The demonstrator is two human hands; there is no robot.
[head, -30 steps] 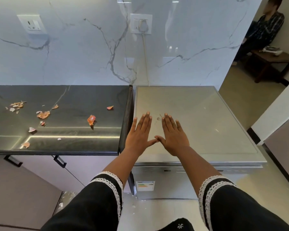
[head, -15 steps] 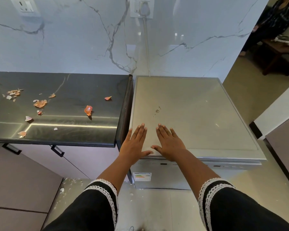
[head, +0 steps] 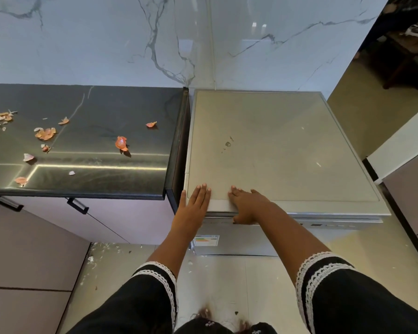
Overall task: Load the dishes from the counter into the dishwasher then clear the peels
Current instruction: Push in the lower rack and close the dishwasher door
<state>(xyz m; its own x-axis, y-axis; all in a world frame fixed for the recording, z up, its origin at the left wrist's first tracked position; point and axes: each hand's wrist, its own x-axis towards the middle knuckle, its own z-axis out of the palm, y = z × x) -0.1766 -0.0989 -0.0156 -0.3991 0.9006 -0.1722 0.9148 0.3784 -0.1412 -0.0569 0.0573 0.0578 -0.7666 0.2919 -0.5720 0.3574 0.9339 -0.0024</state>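
Observation:
The silver dishwasher (head: 275, 145) stands right of the dark counter (head: 94, 104), with its door (head: 251, 244) closed. My left hand (head: 193, 206) lies flat on the front left corner of its top, fingers straight. My right hand (head: 249, 206) holds the front lip beside it, fingers on top and thumb hooked under the edge. Orange peels lie scattered on the counter: one large piece (head: 121, 143) near the middle, a cluster (head: 46, 133) further left, and several smaller bits. No dishes show on the counter.
Two black cabinet handles (head: 77, 206) stick out below the counter. White scraps litter the floor (head: 99, 251) at the cabinet's foot. A cable (head: 212, 56) runs up the marble wall. A wooden table (head: 405, 51) stands far right.
Both hands slid back from the middle of the dishwasher top to its front edge. The right thumb dropped under the lip. The view tilted down.

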